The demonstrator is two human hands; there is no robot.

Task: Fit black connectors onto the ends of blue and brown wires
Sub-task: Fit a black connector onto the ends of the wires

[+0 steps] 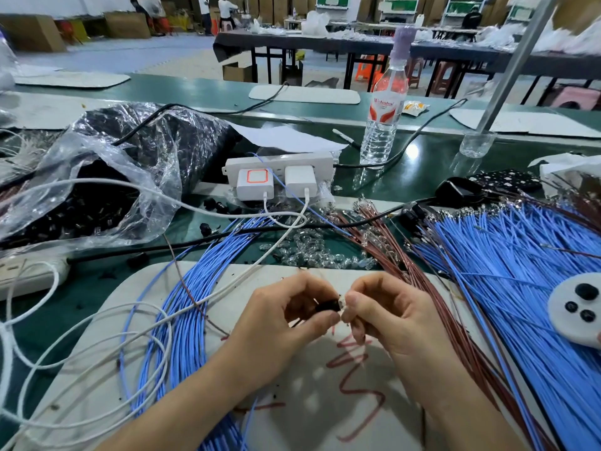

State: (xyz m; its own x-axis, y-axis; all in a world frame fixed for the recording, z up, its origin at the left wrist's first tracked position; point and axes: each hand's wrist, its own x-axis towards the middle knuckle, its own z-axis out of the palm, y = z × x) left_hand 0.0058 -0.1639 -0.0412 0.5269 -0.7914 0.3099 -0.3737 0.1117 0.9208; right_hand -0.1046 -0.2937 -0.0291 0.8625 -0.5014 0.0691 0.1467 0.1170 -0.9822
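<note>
My left hand [286,315] pinches a small black connector [326,305] between thumb and fingers over a white work board [292,402]. My right hand [387,307] pinches a small clear terminal piece at a wire end, pressed against the connector's right side. The wire itself is mostly hidden by my fingers. A bundle of blue wires [192,288] lies to the left. Brown wires [406,255] and a larger fan of blue wires [520,271] lie to the right.
A clear plastic bag [107,177] holding black connectors sits at the left. A white power strip [279,170] with two chargers stands behind, white cables trailing. A water bottle [383,118] stands at the back. A white disc [579,307] with black parts is at the right edge.
</note>
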